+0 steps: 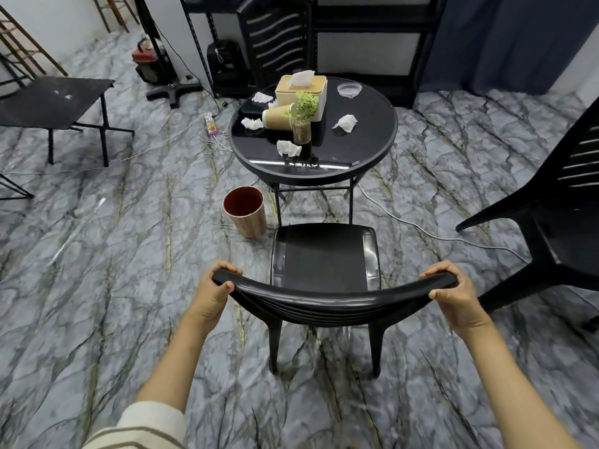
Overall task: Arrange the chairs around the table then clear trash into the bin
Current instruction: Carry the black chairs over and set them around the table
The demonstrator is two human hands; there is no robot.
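At the far left stands a black folding stand (55,102), well apart from everything else. Nearer the middle, a round bin (244,210) with a pale wood-look outside sits upright on the marble-patterned floor (97,254), just left of the counter's legs; only its red-brown inner wall shows.

The left hand (214,293) is curled round the left end of the top rail of a black plastic chair (324,257) — thumb beneath, fingers over the top. The chair stands on its four legs with its seat facing the round black counter (382,147), the seat's front edge close to the counter's rim.

On the counter, from the left: two crumpled tissues (252,123), a brown paper cup (278,115) lying on its side, another crumpled tissue (288,148) near the front, and a glass jar (303,132) holding a small green plant (304,106) over brownish fill. Behind the jar is a cream tissue box (301,90) with a wooden lid and a white tissue standing out of its slot. Further right lie one more crumpled tissue (346,122) and a clear shallow plastic dish (349,89).

A second black chair (275,37) stands behind the counter.

The right hand (453,293) grips the right end of the same rail — the hands are wide apart. A third black chair (567,205) stands at the far right, turned at an angle.
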